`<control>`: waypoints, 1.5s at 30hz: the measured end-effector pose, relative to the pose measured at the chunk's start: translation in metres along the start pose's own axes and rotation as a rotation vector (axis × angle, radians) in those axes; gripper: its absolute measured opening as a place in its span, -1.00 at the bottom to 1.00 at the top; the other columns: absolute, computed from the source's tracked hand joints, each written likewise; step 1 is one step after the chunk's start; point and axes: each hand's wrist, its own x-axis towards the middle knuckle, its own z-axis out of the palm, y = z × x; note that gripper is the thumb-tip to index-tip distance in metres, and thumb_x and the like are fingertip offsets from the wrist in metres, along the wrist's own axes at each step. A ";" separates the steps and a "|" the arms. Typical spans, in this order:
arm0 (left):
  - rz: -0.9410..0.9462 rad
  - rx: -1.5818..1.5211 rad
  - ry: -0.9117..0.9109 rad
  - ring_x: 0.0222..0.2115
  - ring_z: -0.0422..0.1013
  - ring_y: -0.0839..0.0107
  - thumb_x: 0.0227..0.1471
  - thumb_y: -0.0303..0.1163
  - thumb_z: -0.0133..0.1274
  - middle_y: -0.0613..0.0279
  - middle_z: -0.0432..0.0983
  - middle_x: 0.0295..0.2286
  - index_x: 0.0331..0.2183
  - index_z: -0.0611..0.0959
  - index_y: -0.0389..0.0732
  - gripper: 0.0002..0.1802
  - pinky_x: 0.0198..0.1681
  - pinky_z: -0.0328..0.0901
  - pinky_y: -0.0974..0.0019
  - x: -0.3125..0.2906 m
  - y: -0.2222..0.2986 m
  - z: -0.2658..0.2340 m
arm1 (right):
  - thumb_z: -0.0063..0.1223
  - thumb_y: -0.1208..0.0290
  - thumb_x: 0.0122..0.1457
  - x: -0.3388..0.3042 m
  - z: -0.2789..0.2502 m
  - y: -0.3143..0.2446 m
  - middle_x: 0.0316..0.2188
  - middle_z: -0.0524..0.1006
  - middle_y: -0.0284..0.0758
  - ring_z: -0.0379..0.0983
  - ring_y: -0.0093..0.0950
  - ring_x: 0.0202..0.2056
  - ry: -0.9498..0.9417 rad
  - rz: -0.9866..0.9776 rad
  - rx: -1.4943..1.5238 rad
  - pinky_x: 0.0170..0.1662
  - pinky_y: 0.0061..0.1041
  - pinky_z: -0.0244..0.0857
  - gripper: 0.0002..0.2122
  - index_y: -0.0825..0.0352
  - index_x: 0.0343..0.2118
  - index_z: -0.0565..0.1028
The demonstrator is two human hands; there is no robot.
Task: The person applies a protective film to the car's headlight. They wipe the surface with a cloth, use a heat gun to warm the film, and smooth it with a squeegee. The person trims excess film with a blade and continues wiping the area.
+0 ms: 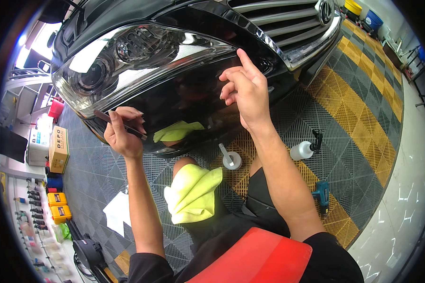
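Before me is the front corner of a black car, with its clear headlight (pixel 141 52) above the glossy bumper (pixel 189 89). At the headlight's lower outer end, my left hand (pixel 123 132) is closed on a thin dark flat bar (pixel 133 131), seen nearly edge-on; its kind does not show. My right hand (pixel 246 89) holds nothing. Its index finger is stretched toward the headlight's inner tip, and the other fingers are partly curled; whether the fingertip touches is unclear. A yellow-green cloth (pixel 193 193) is draped over my knee, and the bumper mirrors it.
On the grey and yellow grid floor (pixel 359 113) stand a small white cup (pixel 232 161) with a brush-like stick, a white spray bottle (pixel 301 150) and a teal power tool (pixel 322 195). White paper (pixel 117 213), a cardboard box (pixel 59 150) and yellow cases (pixel 59 207) are at left.
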 end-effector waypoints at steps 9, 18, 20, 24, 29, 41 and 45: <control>0.008 0.019 -0.006 -0.58 0.42 0.51 0.49 -0.17 -0.23 0.06 0.58 -0.44 -0.45 0.59 -0.35 -0.44 -0.60 0.27 0.53 -0.002 0.002 0.005 | -0.03 0.46 0.26 0.012 -0.009 -0.031 -0.39 0.60 -0.22 0.47 -0.55 -0.60 -0.040 0.122 0.036 -0.53 -0.61 0.28 -0.33 0.67 0.38 0.06; -0.006 -0.003 -0.030 -0.55 0.43 0.51 0.48 -0.17 -0.19 0.10 0.58 -0.43 -0.44 0.61 -0.35 -0.45 -0.60 0.27 0.53 -0.001 0.001 0.004 | -0.13 0.45 0.32 0.011 -0.024 -0.023 -0.31 0.59 -0.10 0.48 -0.45 -0.54 -0.070 0.137 0.295 -0.48 -0.50 0.28 -0.35 0.65 0.39 0.00; -0.018 -0.003 -0.025 -0.56 0.43 0.52 0.48 -0.17 -0.18 0.10 0.58 -0.43 -0.44 0.61 -0.35 -0.46 -0.60 0.26 0.53 -0.002 0.002 0.004 | -0.12 0.45 0.32 0.013 -0.018 -0.022 -0.30 0.58 -0.09 0.49 -0.43 -0.53 -0.079 0.151 0.359 -0.47 -0.48 0.28 -0.31 0.65 0.41 -0.07; -0.016 -0.001 -0.024 -0.56 0.43 0.52 0.47 -0.18 -0.18 0.11 0.58 -0.44 -0.44 0.62 -0.34 -0.46 -0.59 0.26 0.53 -0.004 0.002 0.006 | -0.10 0.45 0.32 0.016 -0.009 -0.018 -0.31 0.59 -0.11 0.49 -0.41 -0.53 -0.080 0.157 0.502 -0.47 -0.46 0.28 -0.30 0.62 0.41 -0.10; -0.011 0.021 -0.017 -0.56 0.42 0.53 0.47 -0.18 -0.16 0.13 0.58 -0.45 -0.44 0.63 -0.34 -0.47 -0.59 0.26 0.53 -0.005 0.000 0.007 | -0.12 0.42 0.35 0.019 -0.024 -0.024 -0.33 0.60 -0.10 0.55 -0.39 -0.50 -0.152 0.179 0.303 -0.45 -0.47 0.33 -0.43 0.58 0.33 0.06; 0.002 0.001 -0.012 -0.67 0.33 0.61 0.47 -0.25 -0.19 0.17 0.56 -0.51 -0.50 0.61 -0.34 -0.46 -0.64 0.17 0.54 -0.003 0.000 0.007 | -0.09 0.43 0.29 0.005 -0.009 -0.021 -0.14 0.61 -0.04 0.54 -0.41 -0.45 -0.204 0.273 0.583 -0.40 -0.44 0.37 -0.18 0.51 0.47 -0.30; 0.028 -0.014 -0.028 -0.67 0.33 0.62 0.47 -0.25 -0.17 0.17 0.56 -0.52 -0.50 0.60 -0.35 -0.46 -0.64 0.16 0.54 -0.002 0.000 0.010 | -0.03 0.48 0.26 0.005 0.005 -0.018 -0.11 0.61 -0.14 0.51 -0.42 -0.42 -0.191 0.243 0.773 -0.34 -0.43 0.34 -0.16 0.44 0.48 -0.28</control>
